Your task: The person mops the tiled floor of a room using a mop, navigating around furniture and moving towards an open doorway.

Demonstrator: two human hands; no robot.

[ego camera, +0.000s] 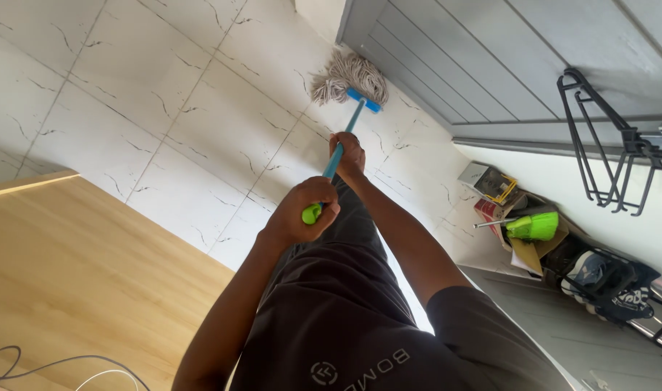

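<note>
Head view: the person looks down along their own body at a white tiled floor (164, 108) with thin dark veins. Both hands grip a mop handle (343, 141), a blue pole that runs from near the chest out to the far floor. The left hand (309, 206) sits nearer the body, its fingers clenched around the green cap at the top end of the pole. The right hand (347, 156) is farther along, fingers wrapped tight round the blue shaft, the arm stretched out straight. The mop head (347, 78), a bundle of pale string strands under a blue clamp, lies on the tiles at the far end, just beside the foot of a grey panelled door (483, 58).

On the near left a light wooden tabletop (77, 275) fills the corner, with a thin cable (27, 362) looping over its near edge. On the right, against the wall, small boxes and a green brush (533, 226) are piled on the floor, with dark shoes (609, 282) on a low rack nearer the body. A black wire rack (606, 152) is fixed to the wall above them
</note>
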